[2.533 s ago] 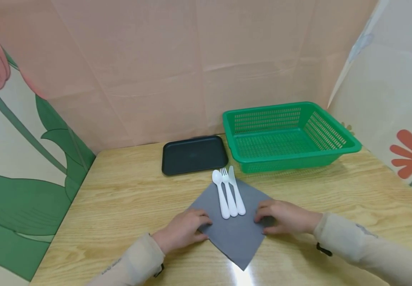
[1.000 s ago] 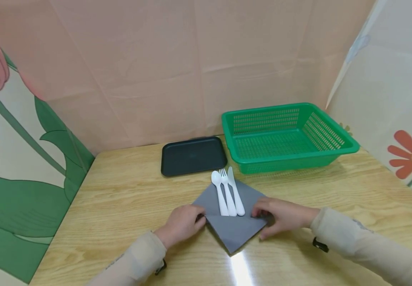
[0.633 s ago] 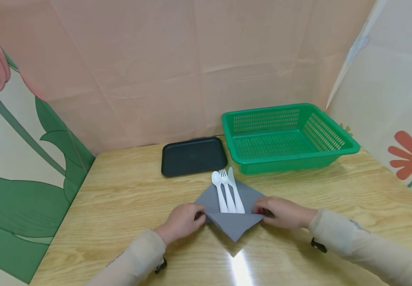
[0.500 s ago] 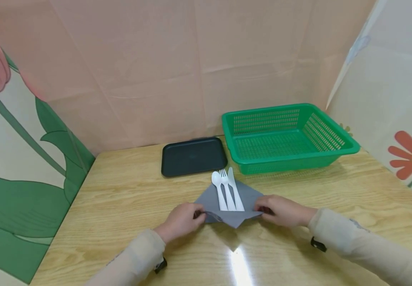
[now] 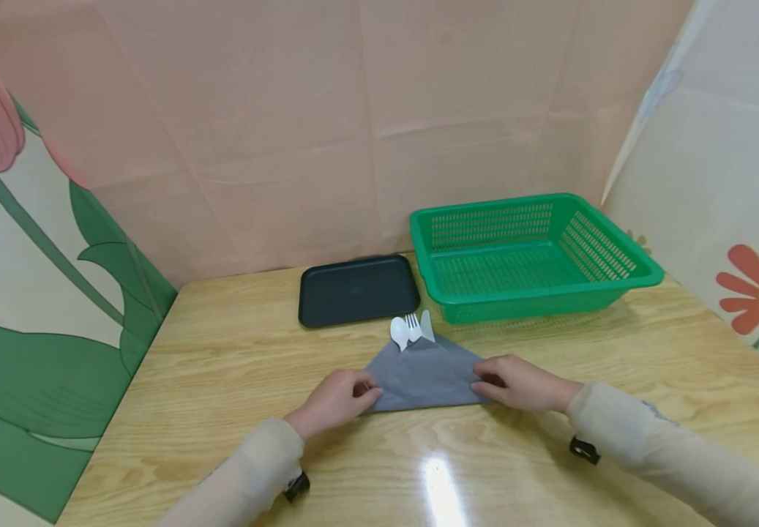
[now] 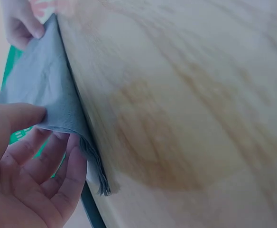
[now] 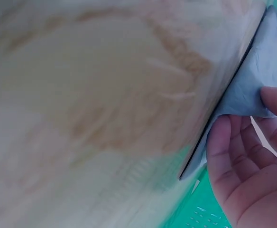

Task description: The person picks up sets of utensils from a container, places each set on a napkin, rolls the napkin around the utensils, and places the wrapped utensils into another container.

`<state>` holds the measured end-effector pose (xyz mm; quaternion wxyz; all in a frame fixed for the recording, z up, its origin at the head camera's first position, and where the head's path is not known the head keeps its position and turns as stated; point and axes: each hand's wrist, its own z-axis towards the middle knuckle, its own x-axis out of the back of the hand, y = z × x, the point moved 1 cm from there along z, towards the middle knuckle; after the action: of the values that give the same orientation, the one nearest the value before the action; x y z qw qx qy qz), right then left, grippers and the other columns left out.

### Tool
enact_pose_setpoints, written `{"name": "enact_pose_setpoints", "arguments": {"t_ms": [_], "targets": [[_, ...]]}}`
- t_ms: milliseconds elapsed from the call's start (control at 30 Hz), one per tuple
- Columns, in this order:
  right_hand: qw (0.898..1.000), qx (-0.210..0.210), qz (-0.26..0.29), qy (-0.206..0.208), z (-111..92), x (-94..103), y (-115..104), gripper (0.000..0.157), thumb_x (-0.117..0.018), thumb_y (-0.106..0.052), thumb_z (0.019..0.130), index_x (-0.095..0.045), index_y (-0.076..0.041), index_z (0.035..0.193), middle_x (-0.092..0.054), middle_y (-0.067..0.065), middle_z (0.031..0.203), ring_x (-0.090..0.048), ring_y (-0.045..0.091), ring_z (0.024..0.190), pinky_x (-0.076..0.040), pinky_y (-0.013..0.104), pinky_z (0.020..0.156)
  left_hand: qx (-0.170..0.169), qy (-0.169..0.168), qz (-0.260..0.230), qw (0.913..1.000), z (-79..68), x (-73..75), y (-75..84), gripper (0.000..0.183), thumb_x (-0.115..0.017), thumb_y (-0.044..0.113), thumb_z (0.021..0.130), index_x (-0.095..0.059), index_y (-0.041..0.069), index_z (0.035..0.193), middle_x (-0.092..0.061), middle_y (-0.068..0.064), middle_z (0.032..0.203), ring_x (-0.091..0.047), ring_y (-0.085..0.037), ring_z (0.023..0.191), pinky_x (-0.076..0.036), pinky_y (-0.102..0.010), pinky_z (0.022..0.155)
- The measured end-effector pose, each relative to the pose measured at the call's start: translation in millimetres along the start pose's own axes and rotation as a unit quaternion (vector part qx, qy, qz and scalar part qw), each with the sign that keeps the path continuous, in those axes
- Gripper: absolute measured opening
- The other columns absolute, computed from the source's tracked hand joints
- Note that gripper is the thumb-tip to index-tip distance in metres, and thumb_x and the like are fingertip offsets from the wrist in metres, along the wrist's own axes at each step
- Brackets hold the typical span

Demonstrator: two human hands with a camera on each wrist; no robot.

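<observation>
A grey napkin [image 5: 425, 377] lies folded into a triangle, its straight folded edge toward me. Out of its far side poke the heads of a white spoon [image 5: 399, 331], a white fork [image 5: 413, 327] and the blade of a white knife [image 5: 427, 326]; their handles are hidden under the fold. My left hand [image 5: 336, 399] pinches the left corner, thumb on top and fingers beneath, as the left wrist view shows. At the opposite corner my right hand [image 5: 517, 380] pinches the cloth the same way. The right wrist view has the napkin [image 7: 252, 80] between thumb and fingers.
A black tray [image 5: 359, 291] lies behind the napkin, slightly left, against the back wall. Right of it stands a green slotted basket [image 5: 544, 298], its near side close to the cutlery tips. The wooden table [image 5: 234, 351] reaches walls at the back and on both sides.
The napkin's near corner has been folded up and away from me over the cutlery handles, so only the heads show. Both hands have moved slightly forward with the cloth.
</observation>
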<state>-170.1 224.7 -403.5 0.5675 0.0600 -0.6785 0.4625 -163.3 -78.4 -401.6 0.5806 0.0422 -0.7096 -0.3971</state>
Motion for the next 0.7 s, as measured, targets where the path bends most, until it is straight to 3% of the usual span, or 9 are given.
{"name": "enact_pose_setpoints", "arguments": {"t_ms": [700], "targets": [[0.998, -0.065, -0.015, 0.015, 4.4, 2.3, 0.4, 0.02, -0.056, -0.016, 0.093, -0.056, -0.012, 0.073, -0.044, -0.011, 0.061, -0.035, -0.004, 0.056, -0.033, 0.017, 0.052, 0.034, 0.029, -0.007, 0.999, 7.7, -3.3, -6.3, 0.016, -0.063, 0.02, 0.088, -0.068, 0.01, 0.077, -0.064, 0.001, 0.071, -0.048, -0.005, 0.063, -0.04, -0.018, 0.058]]}}
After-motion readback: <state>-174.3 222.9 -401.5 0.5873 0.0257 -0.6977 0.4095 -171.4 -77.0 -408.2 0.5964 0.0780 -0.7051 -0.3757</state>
